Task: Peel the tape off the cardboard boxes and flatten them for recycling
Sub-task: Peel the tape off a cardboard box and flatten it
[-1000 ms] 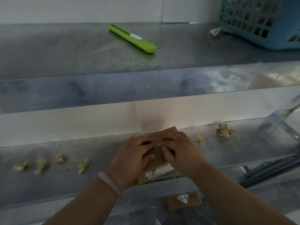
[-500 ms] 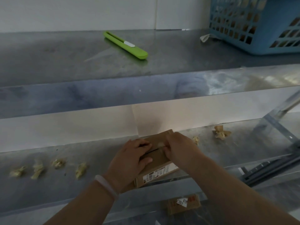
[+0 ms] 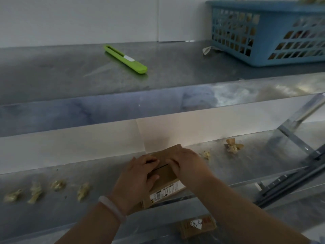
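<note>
A small brown cardboard box (image 3: 165,175) with a printed label on its near side sits at the front edge of the lower metal shelf (image 3: 263,164). My left hand (image 3: 137,180) grips the box's left side, fingertips curled at the dark slit along its top seam. My right hand (image 3: 188,163) lies on the top right of the box with its fingers bent at the same seam. The tape itself is too small to make out.
A green box cutter (image 3: 125,59) lies on the upper shelf, a blue plastic basket (image 3: 267,30) at its right end. Several crumpled tape balls (image 3: 35,191) lie left on the lower shelf, another (image 3: 233,146) right. A second labelled box (image 3: 197,226) lies below.
The camera has tilted down a little, so the shelves sit lower in view. Both hands stay on the box, and the dark slit at the top seam shows more between the fingers.
</note>
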`<state>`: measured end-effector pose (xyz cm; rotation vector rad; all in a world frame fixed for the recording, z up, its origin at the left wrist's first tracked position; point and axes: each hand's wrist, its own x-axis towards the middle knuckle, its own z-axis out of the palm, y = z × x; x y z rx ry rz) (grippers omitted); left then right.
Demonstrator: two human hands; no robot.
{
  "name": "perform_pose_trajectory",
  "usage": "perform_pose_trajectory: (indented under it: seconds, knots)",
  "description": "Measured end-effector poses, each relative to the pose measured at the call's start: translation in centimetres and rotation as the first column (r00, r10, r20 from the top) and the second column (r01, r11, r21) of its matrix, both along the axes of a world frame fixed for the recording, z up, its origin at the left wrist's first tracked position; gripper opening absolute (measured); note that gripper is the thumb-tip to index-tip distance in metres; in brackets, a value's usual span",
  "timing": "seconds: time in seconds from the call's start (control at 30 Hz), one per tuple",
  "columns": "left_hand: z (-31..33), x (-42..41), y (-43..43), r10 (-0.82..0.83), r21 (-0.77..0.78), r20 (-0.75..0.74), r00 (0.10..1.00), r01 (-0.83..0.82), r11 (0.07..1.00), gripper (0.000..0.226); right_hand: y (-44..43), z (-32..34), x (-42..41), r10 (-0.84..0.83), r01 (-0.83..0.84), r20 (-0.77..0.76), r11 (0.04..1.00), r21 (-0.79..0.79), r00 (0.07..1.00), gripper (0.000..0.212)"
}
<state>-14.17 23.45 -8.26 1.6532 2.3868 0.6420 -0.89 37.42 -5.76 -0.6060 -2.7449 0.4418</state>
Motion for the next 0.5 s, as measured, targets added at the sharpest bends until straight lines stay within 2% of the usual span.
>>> perform_pose_trajectory:
  seconds: [0.07, 0.13, 0.2, 0.33, 0.43, 0.5]
  knots:
    - [0.0, 0.5, 0.2, 0.039, 0.000, 0.010, 0.999, -0.039, 0.999, 0.049, 0.5, -0.2, 0.4, -0.107, 0.102, -0.028, 0.986, -0.129, 0.994, 0.022]
    - [0.1, 1.2, 0.4, 0.078, -0.013, -0.020, 0.997, -0.078, 0.997, 0.052, 1.2, -0.5, 0.8, -0.178, 0.176, -0.009, 0.977, -0.124, 0.984, 0.025]
    - [0.0, 2.0, 0.8, 0.107, -0.055, -0.111, 0.988, -0.113, 0.992, 0.057, 1.7, -0.3, 0.8, -0.219, 0.226, 0.078, 0.969, -0.103, 0.973, 0.023]
    - [-0.1, 3.4, 1.0, 0.143, -0.057, -0.234, 0.962, -0.160, 0.985, 0.067, 1.3, 0.1, 0.1, -0.242, 0.259, 0.118, 0.953, -0.156, 0.963, 0.018]
    - [-0.1, 3.4, 0.8, 0.138, -0.035, -0.275, 0.951, -0.154, 0.988, 0.063, 0.8, 0.1, -0.2, -0.214, 0.223, 0.113, 0.972, -0.069, 0.970, 0.013]
    - [0.1, 3.4, 0.8, 0.136, -0.046, -0.279, 0.951, -0.155, 0.987, 0.062, 1.2, 0.3, 0.0, -0.199, 0.208, 0.097, 0.974, -0.088, 0.975, 0.011]
